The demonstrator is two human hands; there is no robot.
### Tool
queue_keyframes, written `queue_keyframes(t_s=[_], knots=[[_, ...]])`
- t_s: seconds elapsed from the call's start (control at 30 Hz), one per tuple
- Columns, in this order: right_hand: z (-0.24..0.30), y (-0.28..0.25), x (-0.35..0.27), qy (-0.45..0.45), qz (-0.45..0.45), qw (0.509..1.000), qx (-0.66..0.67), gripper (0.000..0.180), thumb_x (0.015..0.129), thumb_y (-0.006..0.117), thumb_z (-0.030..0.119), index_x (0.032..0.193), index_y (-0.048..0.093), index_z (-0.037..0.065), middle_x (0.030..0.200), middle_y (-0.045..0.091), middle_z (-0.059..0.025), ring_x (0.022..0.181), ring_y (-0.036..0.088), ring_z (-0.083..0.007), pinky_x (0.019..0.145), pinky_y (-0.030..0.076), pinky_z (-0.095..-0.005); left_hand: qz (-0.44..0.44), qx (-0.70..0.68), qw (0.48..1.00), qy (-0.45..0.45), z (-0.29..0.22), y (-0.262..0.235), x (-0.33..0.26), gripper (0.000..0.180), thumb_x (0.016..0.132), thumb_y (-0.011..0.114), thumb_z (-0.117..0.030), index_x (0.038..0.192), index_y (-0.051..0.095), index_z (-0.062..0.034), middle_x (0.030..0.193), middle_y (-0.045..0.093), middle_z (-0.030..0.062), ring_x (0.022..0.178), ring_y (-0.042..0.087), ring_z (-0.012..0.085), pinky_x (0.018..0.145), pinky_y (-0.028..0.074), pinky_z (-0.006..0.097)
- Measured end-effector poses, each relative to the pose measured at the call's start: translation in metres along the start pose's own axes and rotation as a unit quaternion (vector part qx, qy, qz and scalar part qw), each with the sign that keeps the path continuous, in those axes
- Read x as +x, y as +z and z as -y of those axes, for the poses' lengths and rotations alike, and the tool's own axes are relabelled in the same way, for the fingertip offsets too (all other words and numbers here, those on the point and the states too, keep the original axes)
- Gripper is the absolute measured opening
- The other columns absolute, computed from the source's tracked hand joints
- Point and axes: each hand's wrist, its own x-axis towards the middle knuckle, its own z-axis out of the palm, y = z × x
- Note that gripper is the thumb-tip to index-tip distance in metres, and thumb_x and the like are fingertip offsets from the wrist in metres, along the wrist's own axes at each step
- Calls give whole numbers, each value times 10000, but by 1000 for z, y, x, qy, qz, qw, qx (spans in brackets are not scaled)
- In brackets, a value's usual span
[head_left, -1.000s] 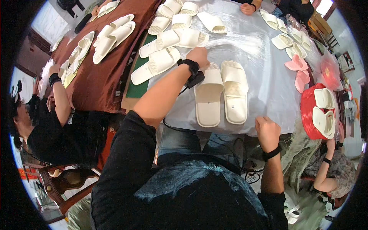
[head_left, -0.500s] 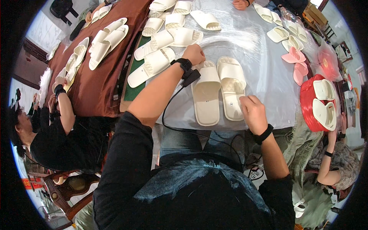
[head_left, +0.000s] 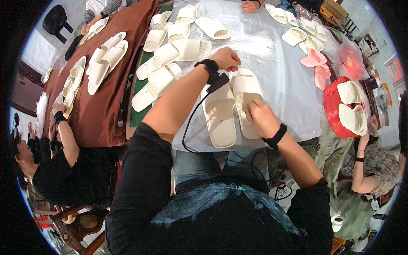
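Landmark: the red basket [head_left: 335, 111] at the table's right edge.

1. Clear plastic bags [head_left: 307, 17]: up and left of the red basket, at the far right part of the table. Transparent, crinkled, with pale slippers showing through them.
2. Red-tinted plastic bag [head_left: 352, 57]: directly above the red basket, at the table edge. Translucent, rounded, with a red item inside.
3. Cardboard boxes [head_left: 333, 7]: far above the red basket, beyond the table. Brown, rectangular; detail is too small to tell.

No screens or signs can be made out.
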Motion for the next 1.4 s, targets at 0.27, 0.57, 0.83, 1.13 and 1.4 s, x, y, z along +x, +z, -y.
queue_keyframes(t_s=[0.27,0.57,0.83,1.13,1.4], knots=[[9,15,16,-67,-83,992,-66,295,776,581,75,996,565,-121,1004,562,-221,962,564,-382,790,495,-445,-21,249,967,56,17,27,27,116,743,703,-158,805,721,-62,784,699,88,695,643,175,659,518,320],[-13,21,45,65,138,987,54,243,849,512,116,951,603,-84,916,608,-272,902,584,-424,819,468,-477,-5,90,996,5,29,34,23,189,688,768,-182,811,716,-48,782,689,98,704,628,176,650,502,325],[-19,33,50,77,116,988,68,269,871,472,185,862,644,-22,881,642,-250,828,623,-398,782,476,-477,-17,-50,998,-31,37,34,16,150,744,753,-131,841,737,-18,693,657,30,579,541,102,514,429,249],[-21,34,46,83,105,989,66,291,860,469,194,838,641,-40,848,642,-255,808,624,-403,773,482,-483,-15,-90,995,-26,26,36,8,175,736,754,-111,888,744,-26,757,698,45,606,590,107,554,481,261],[-25,25,36,15,71,997,-7,266,853,528,175,1022,579,-24,891,626,-224,864,610,-406,761,496,-489,-67,-127,990,-18,12,40,11,151,812,687,-146,886,713,-17,763,680,29,672,593,80,566,442,233]])
